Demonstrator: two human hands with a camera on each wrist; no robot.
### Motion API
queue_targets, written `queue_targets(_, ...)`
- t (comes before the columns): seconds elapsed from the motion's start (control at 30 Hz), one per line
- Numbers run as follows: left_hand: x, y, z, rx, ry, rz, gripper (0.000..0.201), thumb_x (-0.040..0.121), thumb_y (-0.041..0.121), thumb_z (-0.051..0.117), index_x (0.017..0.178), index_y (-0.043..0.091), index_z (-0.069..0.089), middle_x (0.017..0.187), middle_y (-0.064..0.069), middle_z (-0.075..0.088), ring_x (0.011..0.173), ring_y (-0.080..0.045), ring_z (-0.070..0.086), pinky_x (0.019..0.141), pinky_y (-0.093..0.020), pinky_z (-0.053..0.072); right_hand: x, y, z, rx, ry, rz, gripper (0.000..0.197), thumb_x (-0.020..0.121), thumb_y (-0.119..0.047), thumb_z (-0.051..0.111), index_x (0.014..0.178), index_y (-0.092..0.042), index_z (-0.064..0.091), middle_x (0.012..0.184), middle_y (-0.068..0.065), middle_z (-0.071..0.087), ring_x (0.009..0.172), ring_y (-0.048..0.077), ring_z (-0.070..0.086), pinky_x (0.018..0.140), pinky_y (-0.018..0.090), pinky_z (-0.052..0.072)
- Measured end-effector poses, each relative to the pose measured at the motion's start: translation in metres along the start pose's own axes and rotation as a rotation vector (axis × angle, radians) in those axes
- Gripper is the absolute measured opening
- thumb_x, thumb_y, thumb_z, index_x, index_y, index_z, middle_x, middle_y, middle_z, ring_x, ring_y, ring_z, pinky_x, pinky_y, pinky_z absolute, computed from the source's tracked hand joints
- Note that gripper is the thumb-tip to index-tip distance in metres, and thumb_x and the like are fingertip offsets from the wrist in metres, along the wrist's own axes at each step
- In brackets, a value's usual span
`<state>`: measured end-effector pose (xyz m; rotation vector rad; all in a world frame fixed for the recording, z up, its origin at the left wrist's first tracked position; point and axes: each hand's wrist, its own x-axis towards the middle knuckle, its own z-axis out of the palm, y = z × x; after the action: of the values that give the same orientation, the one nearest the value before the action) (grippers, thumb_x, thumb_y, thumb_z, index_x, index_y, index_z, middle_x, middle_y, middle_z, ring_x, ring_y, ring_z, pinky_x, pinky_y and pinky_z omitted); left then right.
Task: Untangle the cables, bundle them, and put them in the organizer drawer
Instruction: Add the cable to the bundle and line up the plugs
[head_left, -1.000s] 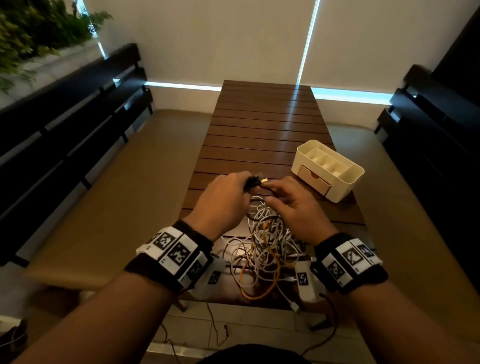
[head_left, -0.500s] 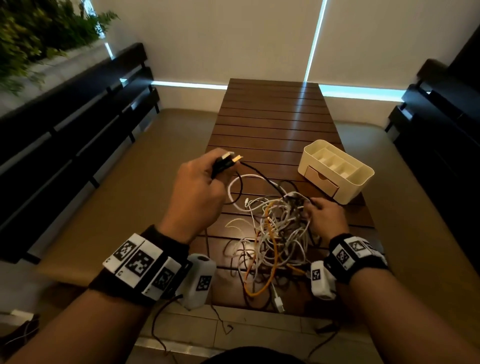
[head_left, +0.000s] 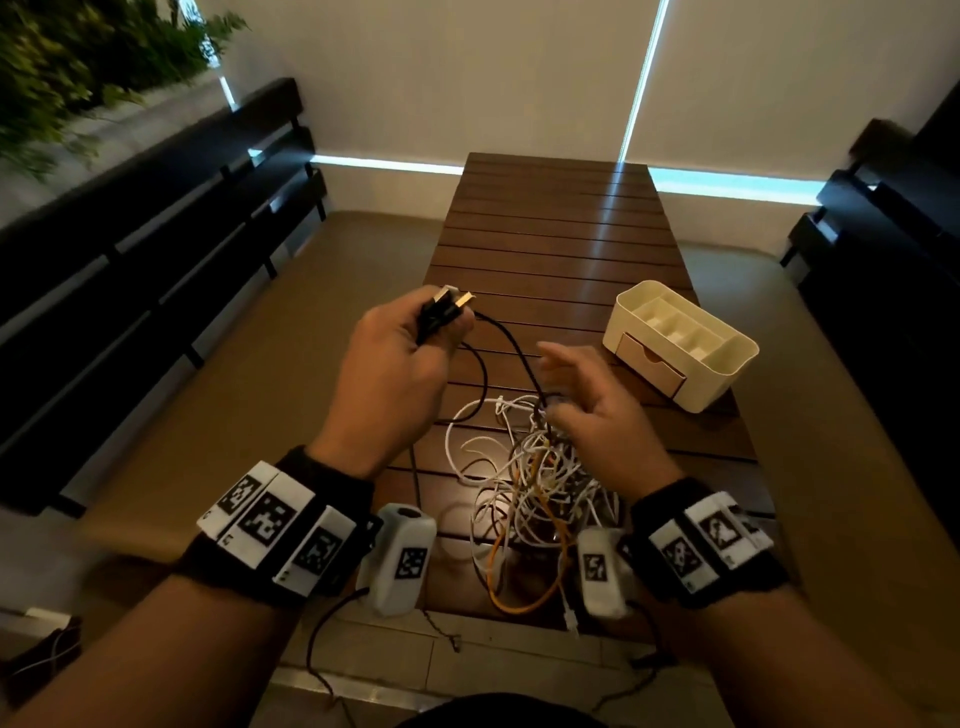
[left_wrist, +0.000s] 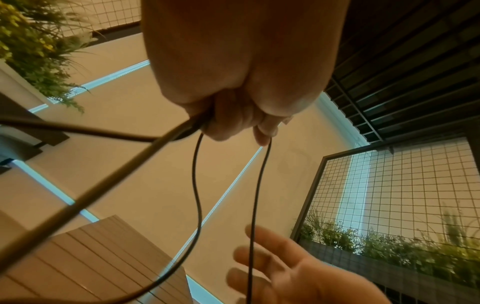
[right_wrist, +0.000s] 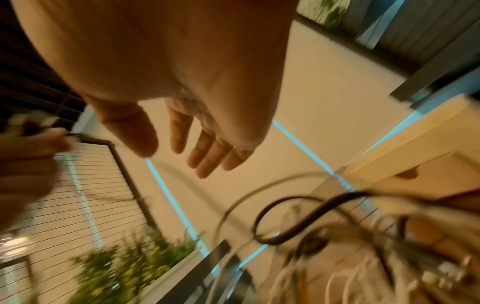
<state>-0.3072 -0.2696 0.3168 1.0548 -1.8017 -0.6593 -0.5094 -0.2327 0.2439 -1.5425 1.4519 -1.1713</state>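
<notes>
I see a slatted wooden table (head_left: 550, 244) from above, with both of my hands raised over its near half. I place everything by the cream organizer (head_left: 680, 343), which sits at the table's right edge with open compartments on top and its small drawer (head_left: 652, 364) closed.

My left hand (head_left: 400, 379) is well to the left of the organizer, lifted above the table. Its fingers curl around two black plugs (head_left: 447, 306) with metal tips that stick out past the knuckles. From that fist the black cable (head_left: 511, 353) hangs in two strands; the left wrist view shows both strands dropping from the closed fingers.

My right hand (head_left: 597, 415) is just left of the organizer and nearer to me. Its fingers are spread and relaxed, palm turned toward the left hand, gripping nothing. One black strand runs past its fingers; I cannot tell whether it touches them.

Below that hand, nearer to me than the organizer, lies the cable tangle (head_left: 535, 483): mostly white cords, with an orange cable (head_left: 524, 603) looping out at the near edge. The black cable leads down into this pile.
</notes>
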Motion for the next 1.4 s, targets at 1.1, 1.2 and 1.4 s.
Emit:
queue_targets(1.1,-0.004,-0.019,0.033,0.287,-0.24,0.066,0.013,0.095,0.013,0.059,0.089,0.019,0.068,0.069,0.005,0.061,0.062,-0.015,0.053,0.056,-0.032,0.039,-0.003,0.047,-0.017,-0.466,-0.134,0.005,0.03,0.094,-0.041,0.06,0.121,-0.03,0.061,0.121,-0.019,0.046,0.113,0.006,0.051,0.099,0.035,0.046)
queue_targets(1.2,0.001,-0.014,0.024,0.136,-0.103,0.079,0.023,0.094,0.005,0.059,0.092,0.023,0.071,0.072,0.007,0.065,0.061,-0.007,0.053,0.054,-0.022,0.039,-0.001,0.071,-0.029,-0.555,-0.016,0.01,0.013,0.096,-0.021,0.06,0.107,-0.023,0.067,0.112,-0.012,0.051,0.106,0.012,0.051,0.095,0.036,0.047)
queue_targets(1.4,0.01,-0.004,0.002,0.076,0.014,0.122,0.017,0.097,0.012,0.06,0.099,0.025,0.071,0.083,0.002,0.069,0.075,-0.013,0.058,0.066,-0.038,0.051,0.005,0.103,-0.061,-0.721,0.193,0.429,0.018,0.094,-0.014,0.057,0.101,-0.014,0.073,0.103,0.011,0.069,0.098,0.032,0.062,0.089,0.044,0.052)
